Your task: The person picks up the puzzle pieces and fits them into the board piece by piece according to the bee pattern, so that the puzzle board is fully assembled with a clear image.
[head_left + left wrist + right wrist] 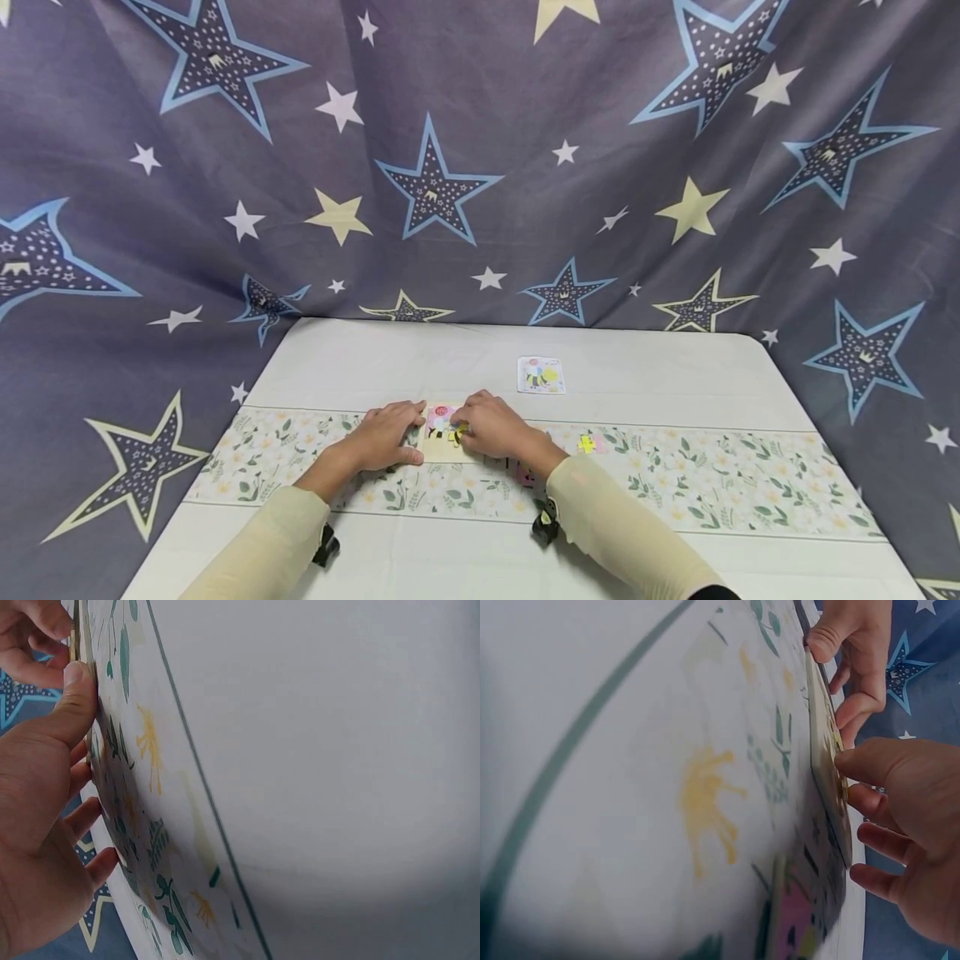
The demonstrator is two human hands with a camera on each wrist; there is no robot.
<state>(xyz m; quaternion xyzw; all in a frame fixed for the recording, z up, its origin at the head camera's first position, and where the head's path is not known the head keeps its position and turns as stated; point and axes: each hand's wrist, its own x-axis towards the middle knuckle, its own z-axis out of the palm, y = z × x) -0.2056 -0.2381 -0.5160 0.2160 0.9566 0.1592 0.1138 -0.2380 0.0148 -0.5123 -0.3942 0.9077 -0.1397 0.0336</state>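
Note:
A light wooden puzzle board (441,455) with a pink and bee-like yellow-and-black picture lies on the floral strip of the table. At its left end my left hand (386,437) holds it, thumb at the near corner and forefinger at the far one. Over the board's right part, my right hand (493,425) pinches a small yellow puzzle piece (844,787) between thumb and forefinger, low against the board surface. My right hand hides much of the board's right side in the head view.
Behind the board lies a square picture card (541,376) with a similar bee. A yellow-and-pink puzzle piece (588,443) rests right of my right hand. Another pink piece (791,922) lies by my right wrist. A star-patterned curtain (480,167) hangs behind the table.

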